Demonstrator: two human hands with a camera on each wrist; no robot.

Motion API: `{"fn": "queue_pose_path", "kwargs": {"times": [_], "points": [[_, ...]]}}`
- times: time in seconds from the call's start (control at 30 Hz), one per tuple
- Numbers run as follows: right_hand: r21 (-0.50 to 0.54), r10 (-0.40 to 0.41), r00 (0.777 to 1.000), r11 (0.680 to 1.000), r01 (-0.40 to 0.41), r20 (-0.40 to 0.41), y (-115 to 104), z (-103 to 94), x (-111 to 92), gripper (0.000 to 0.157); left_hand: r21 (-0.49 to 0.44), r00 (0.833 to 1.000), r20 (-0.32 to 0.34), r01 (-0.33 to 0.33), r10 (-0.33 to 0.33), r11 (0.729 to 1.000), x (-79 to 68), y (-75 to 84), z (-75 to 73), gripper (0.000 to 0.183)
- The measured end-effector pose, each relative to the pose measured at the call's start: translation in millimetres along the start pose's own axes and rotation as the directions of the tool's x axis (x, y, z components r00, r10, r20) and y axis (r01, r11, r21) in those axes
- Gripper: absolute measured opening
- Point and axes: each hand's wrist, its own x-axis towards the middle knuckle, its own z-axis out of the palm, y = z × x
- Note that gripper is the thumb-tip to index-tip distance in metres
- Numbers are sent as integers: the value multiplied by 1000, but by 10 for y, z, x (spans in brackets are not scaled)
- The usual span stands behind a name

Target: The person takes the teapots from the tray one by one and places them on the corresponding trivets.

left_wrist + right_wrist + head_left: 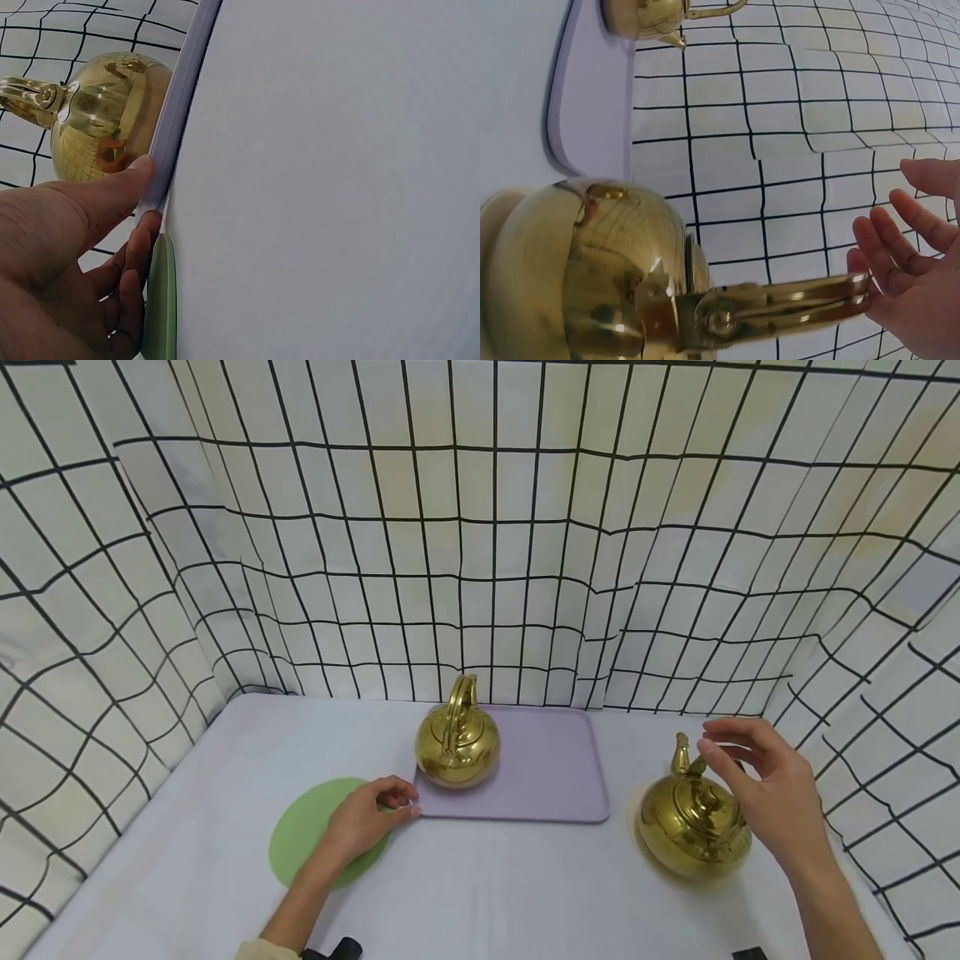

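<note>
A gold teapot point(457, 745) stands on the left part of the lilac tray point(551, 768). At the tray's near left corner, my left hand point(369, 817) pinches the rim; the left wrist view shows the thumb point(112, 191) on top of it and fingers at its outer side. A second gold teapot point(693, 822) sits on a round beige mat point(636, 818) at the right. Beside its raised handle point(795, 304) is my right hand point(772, 785), with fingers loosely bent and apart, holding nothing. The handle's end overlaps the fingertips in the right wrist view.
Under my left wrist and hand lies a round green mat point(300, 831). A white cloth point(525, 893) covers the table. White walls with a black grid point(517, 552) enclose the back and both sides.
</note>
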Motion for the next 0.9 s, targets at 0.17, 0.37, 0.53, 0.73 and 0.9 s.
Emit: {"fn": "queue_pose_path", "kwargs": {"times": [0.17, 0.37, 0.53, 0.73, 0.9], "points": [[-27, 22, 999, 999, -20, 47, -89, 68, 3, 25, 0, 1000, -3, 1, -1, 1000, -7, 1, 11, 16], [-58, 3, 995, 998, 3, 104, -138, 195, 4, 25, -2, 1000, -5, 0, 0, 1000, -17, 3, 6, 15], [-53, 28, 988, 998, -20, 154, -151, 306, 14, 25, -3, 1000, -2, -1, 1, 1000, -24, 5, 5, 15], [-59, 45, 978, 998, -33, 204, -154, 428, 30, 26, -2, 1000, -3, 0, 0, 1000, -21, 19, 3, 16], [-25, 37, 970, 999, -32, 238, -136, 544, 36, 27, -5, 1000, 0, 1, -1, 1000, -20, 25, -4, 16]]}}
